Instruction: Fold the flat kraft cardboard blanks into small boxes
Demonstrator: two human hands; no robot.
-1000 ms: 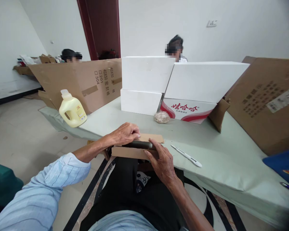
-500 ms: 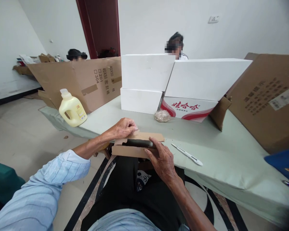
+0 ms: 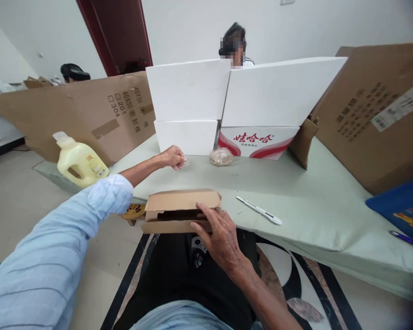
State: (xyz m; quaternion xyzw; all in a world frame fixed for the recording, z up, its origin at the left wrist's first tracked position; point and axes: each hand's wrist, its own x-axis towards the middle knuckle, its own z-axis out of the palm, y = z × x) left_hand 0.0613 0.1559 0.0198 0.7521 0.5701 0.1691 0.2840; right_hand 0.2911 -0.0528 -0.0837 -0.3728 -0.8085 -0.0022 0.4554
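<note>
A small brown cardboard box with a slot-like opening on top rests at the near table edge, over my lap. My right hand grips its right end, thumb on the near flap and fingers by the far one. Beyond the box, my left hand is closed over the table; a tiny whitish bit shows at its fingertips, too small to name. Just right of that hand sits a crumpled ball of clear plastic. A white craft knife lies on the cloth right of the box.
Stacked white boxes and a red-and-white printed carton stand at the back. Large brown cartons flank them, left and right. A yellow jug stands left; a blue object and a pen lie right. Two people sit beyond.
My left hand has moved away from the box, forward over the table. The box shows more of its top, with my right hand still on it. The view has shifted right and down.
</note>
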